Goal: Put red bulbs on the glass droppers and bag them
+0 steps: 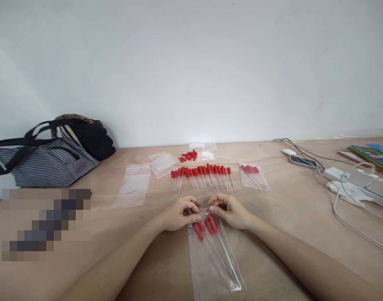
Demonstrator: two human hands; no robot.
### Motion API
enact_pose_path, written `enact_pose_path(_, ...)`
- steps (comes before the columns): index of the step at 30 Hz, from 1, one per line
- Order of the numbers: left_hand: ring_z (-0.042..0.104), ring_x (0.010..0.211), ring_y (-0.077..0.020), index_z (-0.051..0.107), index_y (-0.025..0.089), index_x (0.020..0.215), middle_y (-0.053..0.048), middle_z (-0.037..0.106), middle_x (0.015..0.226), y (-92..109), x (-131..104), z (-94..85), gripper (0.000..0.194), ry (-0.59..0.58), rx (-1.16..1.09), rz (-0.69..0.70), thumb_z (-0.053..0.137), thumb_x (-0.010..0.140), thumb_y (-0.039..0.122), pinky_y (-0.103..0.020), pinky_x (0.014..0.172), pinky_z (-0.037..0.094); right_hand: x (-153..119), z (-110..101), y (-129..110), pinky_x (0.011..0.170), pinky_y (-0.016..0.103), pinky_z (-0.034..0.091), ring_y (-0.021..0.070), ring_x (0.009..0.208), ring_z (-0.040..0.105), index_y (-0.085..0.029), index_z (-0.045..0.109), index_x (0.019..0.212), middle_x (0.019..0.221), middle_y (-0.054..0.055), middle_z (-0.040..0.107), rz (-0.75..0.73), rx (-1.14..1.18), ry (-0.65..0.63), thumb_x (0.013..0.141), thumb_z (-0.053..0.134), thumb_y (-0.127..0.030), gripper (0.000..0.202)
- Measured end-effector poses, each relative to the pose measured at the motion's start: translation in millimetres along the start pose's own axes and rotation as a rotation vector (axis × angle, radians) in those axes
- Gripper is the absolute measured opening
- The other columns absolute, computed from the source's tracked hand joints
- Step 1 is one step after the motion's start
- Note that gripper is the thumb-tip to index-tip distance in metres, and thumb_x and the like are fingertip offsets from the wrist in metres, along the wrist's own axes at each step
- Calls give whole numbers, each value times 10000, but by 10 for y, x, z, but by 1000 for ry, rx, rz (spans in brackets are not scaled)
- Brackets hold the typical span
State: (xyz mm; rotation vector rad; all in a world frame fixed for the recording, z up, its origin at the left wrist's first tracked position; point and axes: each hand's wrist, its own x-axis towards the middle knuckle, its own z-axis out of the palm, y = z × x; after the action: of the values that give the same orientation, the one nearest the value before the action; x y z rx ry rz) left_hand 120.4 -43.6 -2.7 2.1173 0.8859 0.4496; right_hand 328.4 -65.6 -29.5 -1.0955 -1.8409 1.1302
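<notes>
A clear zip bag [199, 263] lies in front of me with its top edge away from me. Inside it are several droppers [212, 223] with red rubber bulbs and thin clear stems. My left hand [181, 214] pinches the left part of the bag's top edge between thumb and fingers. At the right part of the same edge, my right hand [230, 210] pinches too. Just beyond my hands lies a row of loose red-bulbed droppers [206, 171]. To its right rests another clear bag [263, 184] with several droppers in it.
Flat clear bags [133, 188] lie left of the row. Loose red bulbs [188, 156] and clear stems [206, 155] sit behind it. A striped bag [53, 163] stands far left; a power strip [367, 186] with cables and a phone-like device [302, 162] are on the right.
</notes>
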Motion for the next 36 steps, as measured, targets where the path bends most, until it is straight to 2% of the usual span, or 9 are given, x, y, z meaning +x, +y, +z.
enact_pose_path(3, 557, 737, -122, 659, 168, 721, -40, 568, 953, -37, -10, 26, 220, 29, -8, 15, 580, 744, 371, -242, 666, 446, -15, -14, -32, 530, 216, 379, 85, 549, 481, -174, 541, 939, 725, -1, 617, 60, 8, -59, 710, 627, -364, 309)
enact_pose_path(7, 529, 646, -100, 661, 153, 687, -33, 569, 853, -57, -5, 96, 218, 111, 10, 17, 568, 760, 336, -215, 583, 420, -41, -30, -132, 507, 213, 360, 84, 535, 467, -176, 595, 857, 681, -8, 594, 60, -166, -3, 683, 647, -382, 274)
enact_pose_path(10, 517, 621, -100, 645, 143, 684, -24, 558, 768, -23, -5, 130, 203, 141, 4, 40, 553, 770, 303, -209, 560, 406, -48, -39, -163, 495, 209, 365, 87, 540, 475, -183, 605, 863, 686, -10, 583, 38, -195, -6, 679, 647, -392, 281)
enact_pose_path(15, 520, 621, -114, 581, 150, 714, 0, 558, 673, 55, -16, 150, 161, 133, 46, 11, 492, 799, 254, -223, 588, 415, -28, -33, -96, 373, 176, 356, 43, 436, 445, -181, 570, 907, 780, 2, 566, 140, 46, -116, 736, 576, -418, 292)
enact_pose_path(19, 511, 602, -108, 534, 157, 710, 16, 547, 646, 35, -19, 143, 160, 111, 35, 1, 463, 812, 259, -220, 584, 411, -15, -46, -86, 317, 154, 340, 19, 359, 408, -165, 554, 897, 684, -25, 550, 222, 216, -155, 727, 580, -441, 326)
enact_pose_path(23, 521, 641, -115, 586, 154, 778, -7, 573, 732, 25, -20, 116, 197, 58, 29, -1, 522, 782, 340, -228, 604, 404, -27, -105, -113, 325, 137, 354, 21, 402, 433, -152, 554, 936, 700, -17, 577, 244, 297, -179, 663, 664, -392, 379)
enact_pose_path(26, 521, 737, -146, 636, 194, 877, -8, 583, 773, 83, -9, 117, 240, 40, 118, -12, 588, 730, 377, -273, 713, 385, -39, -119, -101, 353, 139, 381, 35, 461, 468, -147, 561, 923, 749, -4, 599, 231, 347, -214, 616, 708, -356, 398)
enact_pose_path(31, 497, 789, -162, 637, 206, 804, 23, 576, 722, 172, 30, 164, 251, 3, 209, -44, 667, 648, 400, -331, 822, 292, -31, -48, -39, 342, 140, 359, 41, 452, 462, -151, 552, 912, 679, -25, 581, 217, 349, -104, 600, 719, -338, 400)
enact_pose_path(36, 493, 749, -154, 599, 186, 733, 31, 564, 702, 197, 47, 231, 262, 81, 237, -90, 607, 684, 443, -335, 805, 269, -21, 13, -15, 354, 149, 357, 37, 428, 443, -148, 539, 862, 618, -42, 552, 203, 332, -32, 591, 724, -346, 383)
